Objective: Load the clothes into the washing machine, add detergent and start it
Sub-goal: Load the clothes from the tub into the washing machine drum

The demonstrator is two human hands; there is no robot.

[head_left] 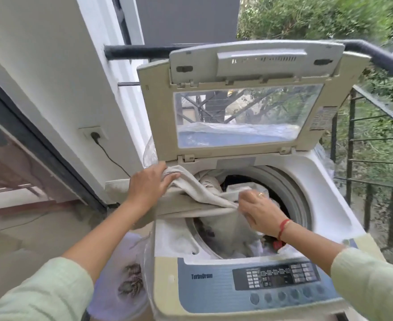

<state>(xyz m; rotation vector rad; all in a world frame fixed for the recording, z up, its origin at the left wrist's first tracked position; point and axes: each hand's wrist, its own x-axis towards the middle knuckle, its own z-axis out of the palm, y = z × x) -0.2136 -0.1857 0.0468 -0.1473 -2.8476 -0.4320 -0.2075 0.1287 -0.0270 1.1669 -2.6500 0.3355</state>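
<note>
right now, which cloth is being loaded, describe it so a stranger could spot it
Find the top-loading washing machine with its lid raised. A long beige cloth drapes over the left rim of its drum, held by the left hand at the back corner and the right hand over the opening. Unlike the dark clothes inside, it is pale and partly outside.

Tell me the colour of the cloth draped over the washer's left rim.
Pale beige; the cloth shows best in the head view.

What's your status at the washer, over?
Left hand grips beige cloth at washer rim. Right hand pinches it over the drum. Cloth half in, draped across rim. Lid up.
</note>
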